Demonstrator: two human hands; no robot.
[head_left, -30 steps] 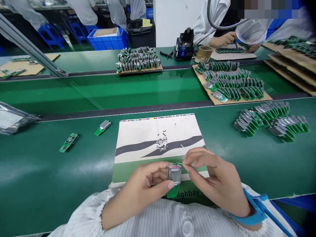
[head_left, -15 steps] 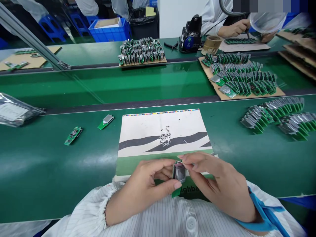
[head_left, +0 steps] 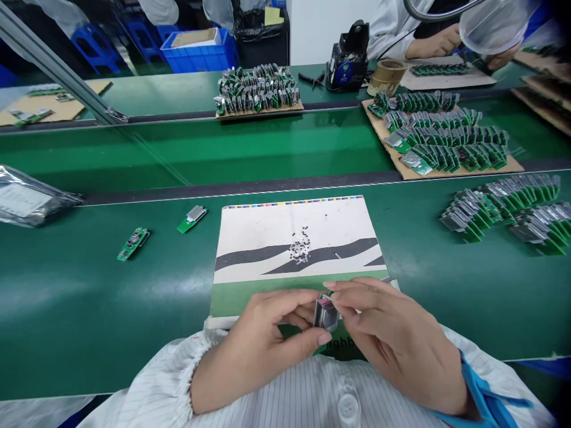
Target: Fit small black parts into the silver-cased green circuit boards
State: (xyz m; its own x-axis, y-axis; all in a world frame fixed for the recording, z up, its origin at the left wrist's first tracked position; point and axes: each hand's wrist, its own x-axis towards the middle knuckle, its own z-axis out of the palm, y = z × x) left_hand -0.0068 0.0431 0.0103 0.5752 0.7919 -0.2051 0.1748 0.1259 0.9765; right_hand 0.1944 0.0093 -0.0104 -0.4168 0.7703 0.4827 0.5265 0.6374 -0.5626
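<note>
A small circuit board (head_left: 327, 314) with a grey display-like module is held upright between the thumb and fingers of my left hand (head_left: 272, 333). My right hand (head_left: 392, 333) is at the board's upper right edge, thumb and index finger pinched there; what lies between those fingertips is too small to make out. Both hands are over the near edge of a printed cardboard sheet (head_left: 254, 226). On that sheet, beyond my hands, is a scattered pile of tiny black and white parts (head_left: 300, 246).
Two loose circuit boards (head_left: 134, 244) lie on the green table to the left, near a silvery bag (head_left: 27, 199). Rows of boards (head_left: 473, 208) stand at the right, with a cardboard tray (head_left: 408, 172) of more behind. Across the bench, a co-worker's hand (head_left: 439, 43) works beside a tape roll (head_left: 386, 77).
My right hand's fingers have shifted slightly over the top of the board, and the board is turned a little. The whole view has moved slightly.
</note>
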